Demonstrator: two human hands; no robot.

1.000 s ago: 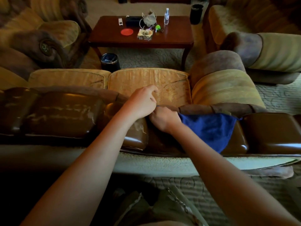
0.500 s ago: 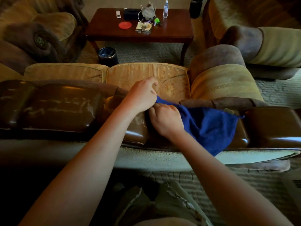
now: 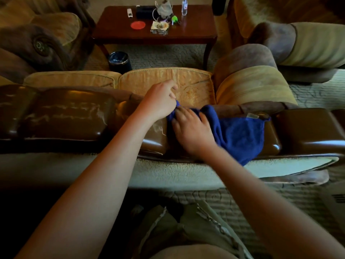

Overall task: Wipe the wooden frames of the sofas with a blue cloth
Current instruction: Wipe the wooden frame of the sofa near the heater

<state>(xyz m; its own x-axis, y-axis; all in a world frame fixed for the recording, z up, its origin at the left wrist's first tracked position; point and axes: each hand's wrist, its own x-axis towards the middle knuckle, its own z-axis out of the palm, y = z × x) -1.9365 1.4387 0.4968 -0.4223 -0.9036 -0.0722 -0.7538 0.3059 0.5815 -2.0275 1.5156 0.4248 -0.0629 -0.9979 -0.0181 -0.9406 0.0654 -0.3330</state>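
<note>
Cloth [image 3: 240, 135] draped over sofa's glossy back frame [image 3: 61, 116], right of centre; left hand [image 3: 158, 103] pinches its far-left corner, right hand [image 3: 194, 131] lies on it, fingers relaxed; apparently spreading it out, next firm wiping along frame.

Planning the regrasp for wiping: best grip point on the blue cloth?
Take the blue cloth at its bunched left end, where both hands already meet it, coming from above. The rest drapes flat over the glossy wooden frame, offering no fold to pinch.
</note>
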